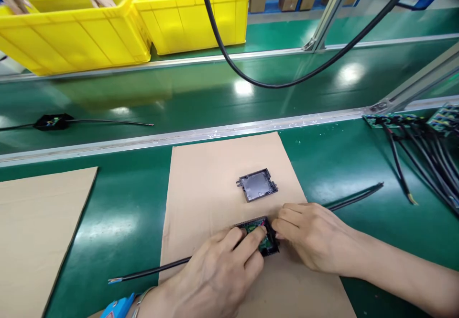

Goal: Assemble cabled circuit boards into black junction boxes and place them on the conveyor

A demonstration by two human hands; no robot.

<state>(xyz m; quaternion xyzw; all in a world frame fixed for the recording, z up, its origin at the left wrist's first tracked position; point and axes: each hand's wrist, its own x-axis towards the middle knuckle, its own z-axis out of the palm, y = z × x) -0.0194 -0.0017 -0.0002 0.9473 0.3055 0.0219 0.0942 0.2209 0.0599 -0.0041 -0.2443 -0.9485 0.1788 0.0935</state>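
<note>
A small black plastic case with a green circuit board [266, 244] in it lies on a cardboard sheet [201, 184]. My left hand [229, 265] is closed over the case's left part, one fingertip pressing on the board. At the case's right end, my right hand [304, 232] has its fingers pinched together on the black cable [353, 198], which runs out behind it to the right. Another black cable [154, 271] with bare coloured wire ends comes out under my left hand. Just beyond the case lies an open black cover [256, 185], its grey inside facing up.
Circuit boards with several black cables [423, 150] lie at the right. A second cardboard sheet [43, 222] is at the left. Beyond the metal rail, a cabled black case [53, 122] sits on the green belt. Another person's hands reach into a yellow bin [79, 40]. A black cable [272, 86] hangs overhead.
</note>
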